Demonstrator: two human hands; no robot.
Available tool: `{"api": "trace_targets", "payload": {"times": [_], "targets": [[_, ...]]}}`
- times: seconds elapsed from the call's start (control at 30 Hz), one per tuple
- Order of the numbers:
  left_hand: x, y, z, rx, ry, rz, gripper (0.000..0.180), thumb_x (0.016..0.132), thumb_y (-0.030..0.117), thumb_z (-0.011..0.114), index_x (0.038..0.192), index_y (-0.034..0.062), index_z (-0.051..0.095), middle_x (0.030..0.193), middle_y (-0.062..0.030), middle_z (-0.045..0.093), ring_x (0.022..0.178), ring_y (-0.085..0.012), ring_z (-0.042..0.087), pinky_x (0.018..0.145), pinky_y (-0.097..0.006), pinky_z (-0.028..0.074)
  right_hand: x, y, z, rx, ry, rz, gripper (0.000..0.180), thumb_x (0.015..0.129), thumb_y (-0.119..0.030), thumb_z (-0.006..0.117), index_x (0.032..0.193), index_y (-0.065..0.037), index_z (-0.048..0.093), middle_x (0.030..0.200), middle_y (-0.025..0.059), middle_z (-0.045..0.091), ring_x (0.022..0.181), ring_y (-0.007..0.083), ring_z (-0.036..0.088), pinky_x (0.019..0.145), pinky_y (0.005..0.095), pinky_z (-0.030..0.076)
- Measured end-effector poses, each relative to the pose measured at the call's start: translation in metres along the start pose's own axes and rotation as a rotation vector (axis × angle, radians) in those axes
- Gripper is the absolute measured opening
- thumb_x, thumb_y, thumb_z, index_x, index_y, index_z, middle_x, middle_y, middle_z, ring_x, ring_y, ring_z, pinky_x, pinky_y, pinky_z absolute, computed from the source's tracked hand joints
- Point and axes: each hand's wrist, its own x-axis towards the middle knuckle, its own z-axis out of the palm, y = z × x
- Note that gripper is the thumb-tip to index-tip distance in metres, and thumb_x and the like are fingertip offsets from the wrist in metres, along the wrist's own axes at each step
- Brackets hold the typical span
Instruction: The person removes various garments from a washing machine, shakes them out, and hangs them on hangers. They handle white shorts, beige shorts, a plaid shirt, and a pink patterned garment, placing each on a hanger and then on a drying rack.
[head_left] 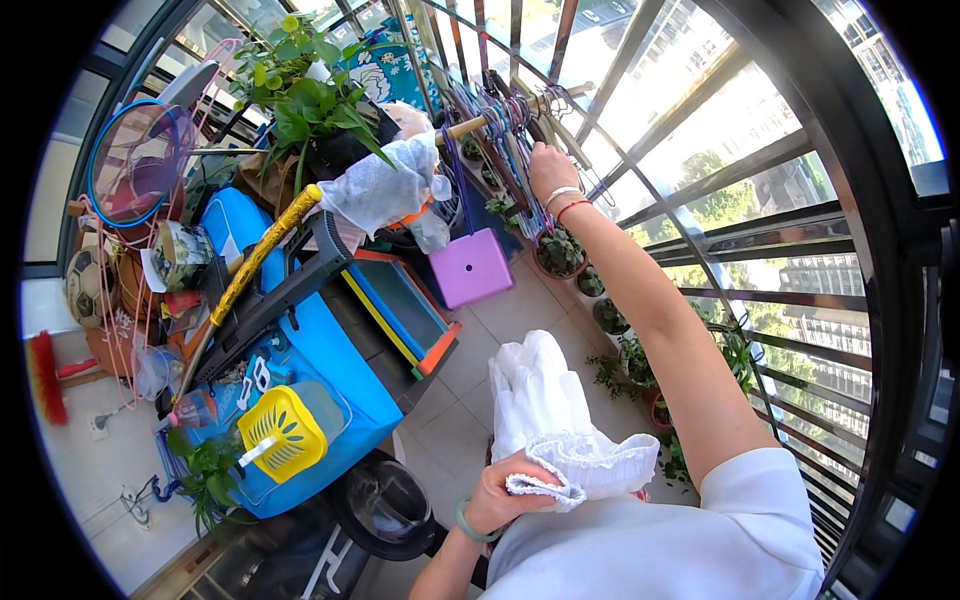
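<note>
My left hand (512, 490) is closed round the gathered waistband of a white frilled garment (545, 400). The cloth hangs in soft folds in front of my body. My right arm stretches forward to a bunch of clothes hangers (500, 120) on a wooden rod (462, 130). At the right end of the bunch, my right hand (555, 175) has its fingers curled on a hanger; its fingertips are partly hidden. A grey-white cloth (385, 185) lies over the near part of the rod, left of the hangers.
A pink square plate (472, 268) hangs under the rod. Potted plants (560, 252) line the barred window on the right. At left are a blue covered box (340, 400), a yellow basket (282, 435), a gold-wrapped pole (262, 255) and a leafy plant (310, 95). A black bin (385, 505) stands below.
</note>
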Motion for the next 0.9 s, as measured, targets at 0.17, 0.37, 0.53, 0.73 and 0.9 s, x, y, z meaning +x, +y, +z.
{"api": "trace_targets", "payload": {"times": [0.17,0.37,0.53,0.73,0.9], "targets": [[0.028,0.013,-0.008,0.061,-0.016,-0.038,0.024,0.072,-0.003,0.078,0.094,0.0054,0.071,0.095,-0.0050,0.069,0.090,-0.0149,0.061,0.084,-0.028,0.045,0.013,-0.009,0.004,0.047,-0.065,0.047,0.016,0.084,-0.009,0.056,0.097,-0.001,0.061,0.097,0.0186,0.068,0.096,0.0330,0.065,0.080,0.0404,0.055],[0.051,0.024,-0.007,0.088,-0.059,-0.052,0.025,0.071,-0.001,0.079,0.093,0.0056,0.071,0.096,-0.0055,0.070,0.091,-0.0167,0.060,0.087,-0.029,0.043,0.015,-0.011,0.011,0.155,-0.109,-0.001,0.016,0.083,-0.006,0.053,0.094,0.000,0.062,0.098,0.0202,0.067,0.094,0.0342,0.065,0.082,0.0424,0.054],[0.059,0.026,-0.006,0.095,-0.073,-0.063,0.025,0.070,-0.002,0.079,0.093,0.0054,0.071,0.095,-0.0057,0.070,0.092,-0.0174,0.059,0.089,-0.030,0.043,0.010,-0.018,0.023,0.218,-0.026,-0.057,0.014,0.081,-0.010,0.054,0.087,0.002,0.058,0.086,0.0221,0.065,0.086,0.0375,0.065,0.076,0.0453,0.053],[0.062,0.032,-0.010,0.132,-0.079,-0.051,0.025,0.071,-0.001,0.079,0.094,0.0053,0.071,0.098,-0.0061,0.069,0.093,-0.0179,0.059,0.089,-0.031,0.043,0.007,-0.025,0.019,0.352,-0.090,0.044,0.017,0.079,-0.014,0.058,0.089,0.000,0.062,0.084,0.0233,0.065,0.083,0.0389,0.064,0.077,0.0468,0.051],[0.056,0.033,-0.011,0.088,-0.034,-0.025,0.024,0.071,-0.002,0.078,0.093,0.0053,0.071,0.098,-0.0061,0.069,0.094,-0.0175,0.059,0.089,-0.031,0.043,0.010,-0.004,-0.005,0.367,-0.060,0.065,0.021,0.080,-0.016,0.058,0.090,0.002,0.062,0.087,0.0253,0.066,0.084,0.0404,0.065,0.078,0.0467,0.053]]}}
